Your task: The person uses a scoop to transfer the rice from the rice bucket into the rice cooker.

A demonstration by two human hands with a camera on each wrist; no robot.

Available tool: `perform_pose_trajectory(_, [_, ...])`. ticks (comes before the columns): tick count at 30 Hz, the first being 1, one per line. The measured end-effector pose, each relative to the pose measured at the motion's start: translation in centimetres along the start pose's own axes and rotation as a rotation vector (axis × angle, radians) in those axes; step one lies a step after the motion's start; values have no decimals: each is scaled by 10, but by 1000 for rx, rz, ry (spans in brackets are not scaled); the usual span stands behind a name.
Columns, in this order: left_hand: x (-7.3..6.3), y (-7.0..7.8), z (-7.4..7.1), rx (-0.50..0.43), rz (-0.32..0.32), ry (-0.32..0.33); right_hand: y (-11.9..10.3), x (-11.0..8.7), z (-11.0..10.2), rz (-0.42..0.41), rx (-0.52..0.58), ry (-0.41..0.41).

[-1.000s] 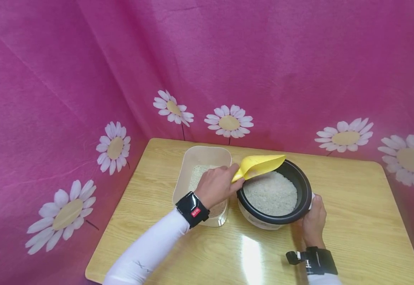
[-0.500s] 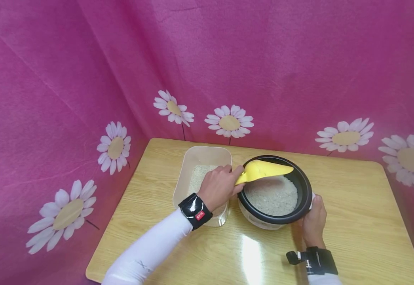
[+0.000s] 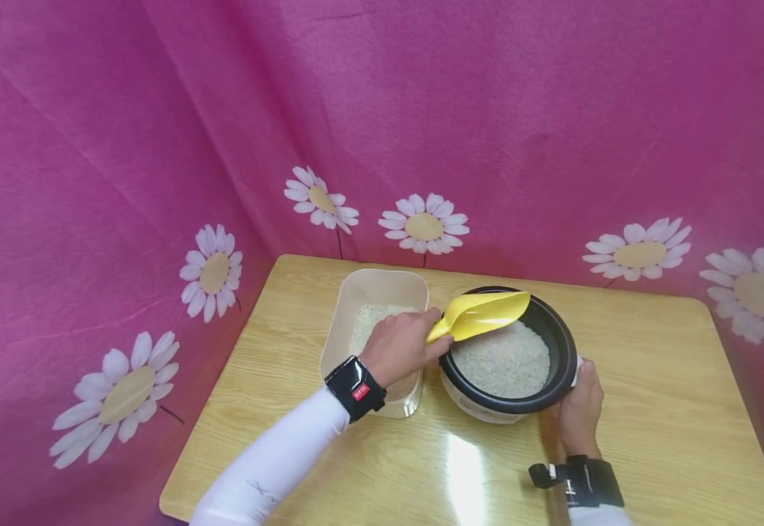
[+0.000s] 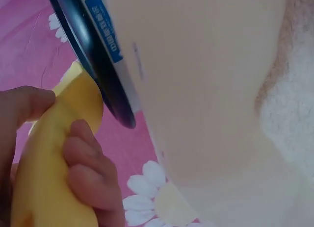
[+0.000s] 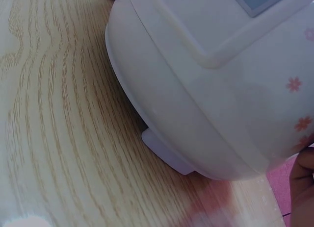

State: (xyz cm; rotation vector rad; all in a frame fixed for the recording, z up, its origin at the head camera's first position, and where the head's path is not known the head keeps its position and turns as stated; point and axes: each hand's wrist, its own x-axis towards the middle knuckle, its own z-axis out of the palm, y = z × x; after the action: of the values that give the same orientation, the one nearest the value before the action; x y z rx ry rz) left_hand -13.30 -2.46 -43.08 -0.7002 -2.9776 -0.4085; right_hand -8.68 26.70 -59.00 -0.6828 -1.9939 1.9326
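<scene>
My left hand (image 3: 400,345) grips a yellow scoop (image 3: 487,315) by its handle. The scoop hangs over the near-left rim of a rice cooker (image 3: 487,411), its hollow facing up and towards me, with no rice visible in it. White rice (image 3: 503,361) fills the lower part of the cooker's dark pot. In the left wrist view, fingers and thumb wrap the scoop (image 4: 54,158) handle. At the cooker's right side, my right hand (image 3: 581,409) holds the white side handle (image 3: 577,371). The right wrist view shows the white cooker body (image 5: 196,104) and part of that hand (image 5: 302,180).
A translucent beige bin (image 3: 382,285) with rice (image 3: 369,321) in it stands left of the cooker, partly hidden under my left hand. Both stand on a wooden table (image 3: 658,409). A pink curtain (image 3: 500,131) with daisies hangs behind and to the left.
The scoop turned over above the pot, its back facing up half a second ago. Now it has rolled back hollow-side up and shifted slightly left. My right hand and the cooker stayed put.
</scene>
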Motion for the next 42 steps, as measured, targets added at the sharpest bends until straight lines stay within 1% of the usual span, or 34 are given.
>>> perform_pose_trajectory(2, [-2,-3,0,-63,-40,-48,0,0,1,6,17,6])
perform_pose_trajectory(3, [-3,-5,0,-80,-58,-63,0,0,1,7,13,4])
perform_pose_trajectory(6, [-8,-11,-2,-135,-104,-84,1,0,1,0,16,6])
perform_pose_trajectory(10, [-15,-22,-7,-201,-126,-76,2,0,1,-29,-16,6])
perform_pose_trajectory(13, [-20,-31,-11,-211,-134,-50,1,2,1,-27,-9,4])
perform_pose_trajectory(16, [-24,-38,-16,-177,-139,-17,0,3,0,3,12,12])
perform_pose_trajectory(19, [-28,-46,-22,-149,-151,4,-1,3,-2,17,-1,10])
perform_pose_trajectory(24, [-34,-60,-34,-110,-177,26,-2,3,0,18,57,-12])
perform_pose_trajectory(26, [-37,-66,-39,-86,-193,32,-1,3,0,20,71,-12])
perform_pose_trajectory(27, [-38,-69,-41,-72,-199,33,-1,3,1,16,58,-8])
perform_pose_trajectory(30, [-43,-78,-46,-26,-223,24,-1,2,1,6,42,1])
perform_pose_trajectory(33, [-48,-86,-49,23,-246,-8,-1,1,2,-1,47,0])
perform_pose_trajectory(35, [-50,-90,-50,57,-248,-31,-1,1,2,0,78,-4])
perform_pose_trajectory(38, [-52,-94,-49,113,-232,-50,-1,1,2,-7,98,-8])
perform_pose_trajectory(42, [-52,-95,-46,209,-205,-55,0,1,2,9,108,-8])
